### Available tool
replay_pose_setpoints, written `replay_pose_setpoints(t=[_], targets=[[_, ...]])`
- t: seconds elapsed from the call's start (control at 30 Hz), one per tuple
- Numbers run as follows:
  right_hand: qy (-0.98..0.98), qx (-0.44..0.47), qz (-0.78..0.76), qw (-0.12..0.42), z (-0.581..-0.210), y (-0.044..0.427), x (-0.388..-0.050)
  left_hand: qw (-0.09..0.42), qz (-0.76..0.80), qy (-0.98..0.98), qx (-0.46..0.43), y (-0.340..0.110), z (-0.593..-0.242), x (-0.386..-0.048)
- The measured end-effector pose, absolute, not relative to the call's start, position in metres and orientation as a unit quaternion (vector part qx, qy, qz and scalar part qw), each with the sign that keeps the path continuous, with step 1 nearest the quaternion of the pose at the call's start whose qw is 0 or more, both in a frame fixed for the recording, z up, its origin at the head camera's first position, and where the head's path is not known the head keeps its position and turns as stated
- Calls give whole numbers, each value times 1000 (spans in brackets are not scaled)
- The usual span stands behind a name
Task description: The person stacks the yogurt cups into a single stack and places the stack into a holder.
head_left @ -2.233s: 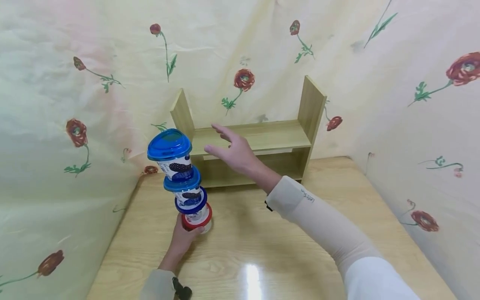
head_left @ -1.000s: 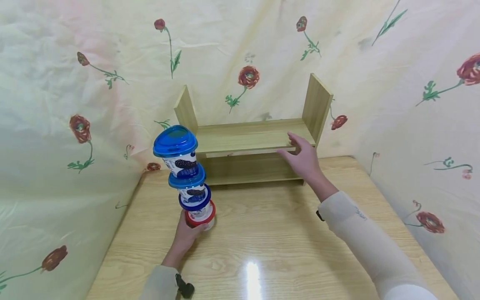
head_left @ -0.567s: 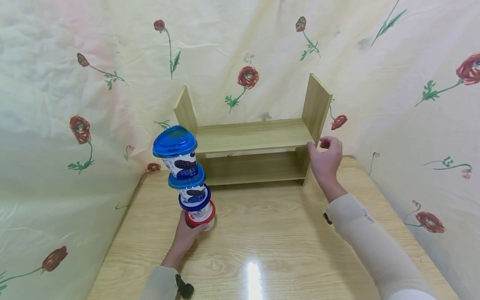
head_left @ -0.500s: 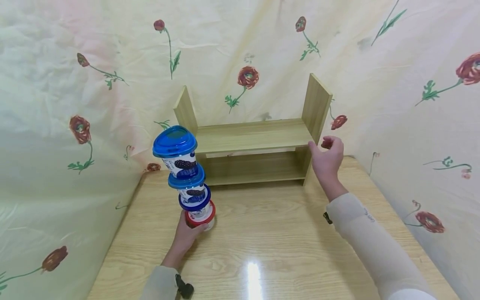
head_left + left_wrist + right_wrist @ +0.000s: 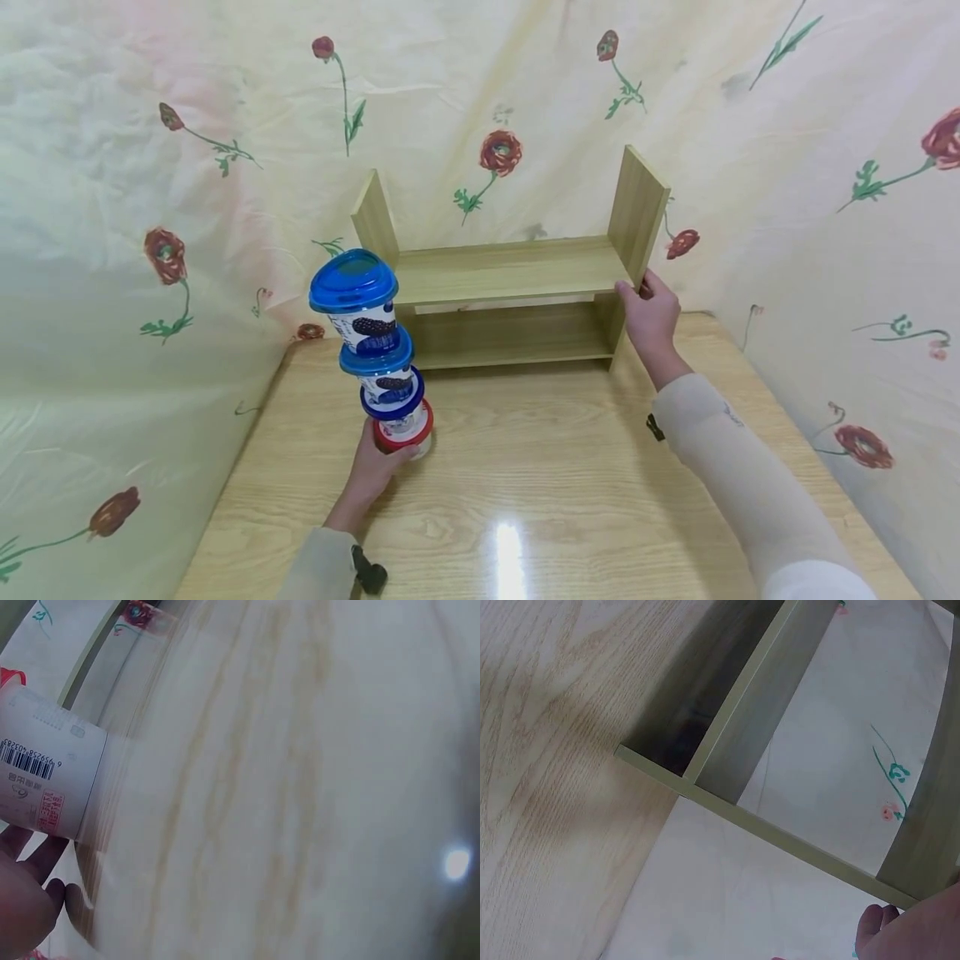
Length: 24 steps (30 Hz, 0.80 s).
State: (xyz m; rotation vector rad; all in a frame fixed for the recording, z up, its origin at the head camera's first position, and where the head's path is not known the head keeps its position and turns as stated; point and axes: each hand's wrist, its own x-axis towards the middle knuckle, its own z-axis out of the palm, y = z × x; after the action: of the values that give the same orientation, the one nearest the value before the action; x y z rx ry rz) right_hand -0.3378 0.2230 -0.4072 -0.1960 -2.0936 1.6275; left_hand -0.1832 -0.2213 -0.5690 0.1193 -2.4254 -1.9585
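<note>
In the head view a leaning stack of several lidded plastic tubs stands left of centre. Its top tub (image 5: 360,329) has a bright blue lid and a dark berry picture; a similar, smaller tub (image 5: 388,385) sits under it. Below come a dark-blue-lidded tub (image 5: 414,400) and, lowest, a red-lidded tub (image 5: 405,427). My left hand (image 5: 372,471) grips that lowest tub, whose white, barcoded side (image 5: 49,761) shows in the left wrist view. My right hand (image 5: 654,321) grips the right side panel of a pale wooden shelf (image 5: 510,271), thumb in front and fingers on the outer side.
The shelf stands on the wood-grain table (image 5: 510,433) near its back edge, with an upper board and a lower level (image 5: 517,333). Flower-printed cloth (image 5: 450,92) hangs behind it and along both sides.
My right hand has moved right from beside the stack, past the shelf front, and now grips the right panel. My left hand keeps its hold on the lowest tub.
</note>
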Motion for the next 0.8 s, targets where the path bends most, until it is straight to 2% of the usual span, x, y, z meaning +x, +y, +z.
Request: replay_pose_setpoints(t=[0.4, 0.57, 0.8], targets=[[-738, -97, 631, 217, -406, 224, -344, 23, -623, -782, 17, -225, -569, -183], [-727, -103, 639, 228, -408, 224, -345, 16, -627, -779, 8, -225, -567, -183], [-724, -100, 648, 215, -409, 224, -346, 2, -630, -776, 11, -223, -553, -178]])
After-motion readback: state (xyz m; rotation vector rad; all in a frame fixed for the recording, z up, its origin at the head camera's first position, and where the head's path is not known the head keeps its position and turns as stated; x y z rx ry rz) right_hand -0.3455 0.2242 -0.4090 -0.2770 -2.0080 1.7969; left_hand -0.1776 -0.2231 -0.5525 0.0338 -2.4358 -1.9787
